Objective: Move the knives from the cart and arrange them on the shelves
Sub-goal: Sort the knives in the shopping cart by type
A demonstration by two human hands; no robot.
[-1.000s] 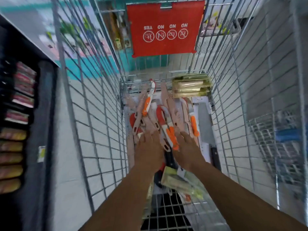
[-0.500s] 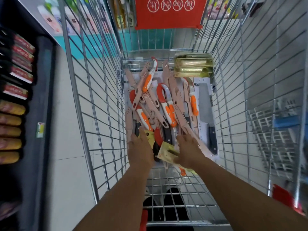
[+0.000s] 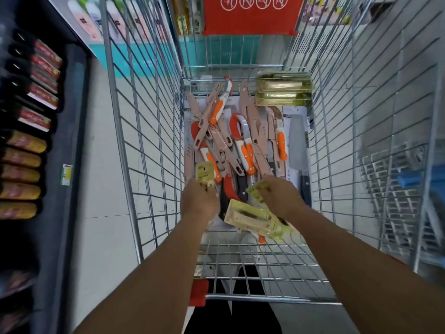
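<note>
Two bare hands reach down into a wire shopping cart (image 3: 149, 145) at the centre of the frame. Left hand (image 3: 199, 203), lower centre-left, has its fingers curled round a yellow-carded knife pack (image 3: 204, 174) whose card stands up above the knuckles. Right hand (image 3: 280, 198), lower centre-right, grips a second yellow card (image 3: 258, 192) at its upper edge; just below and left of this hand lies a carded knife in a clear blister pack (image 3: 250, 219), tilted, though whether the hand also holds it cannot be told.

Above the hands, filling the middle of the cart floor, lies a loose heap of knives: pink sheathed knives (image 3: 218, 138) crossing one another at many angles, and orange-and-white handled knives (image 3: 245, 150) among them. A red curved sheath (image 3: 230, 189) and a black-handled piece show between the two hands. Along the right side of the heap a cleaver (image 3: 297, 143) rests lengthwise on a white card, blade toward the top of the frame, dark handle toward the bottom. At the upper right of the heap, against the far wall of the cart, stands a stack of gold-coloured boxed packs (image 3: 283, 89).

A red sign panel (image 3: 250, 18) hangs on the far end of the cart at the top of the frame. Dark shelves (image 3: 69, 97) with red and yellow packaged goods occupy the left edge. Pale floor tiles (image 3: 101, 189) show through the cart's left wall.
</note>
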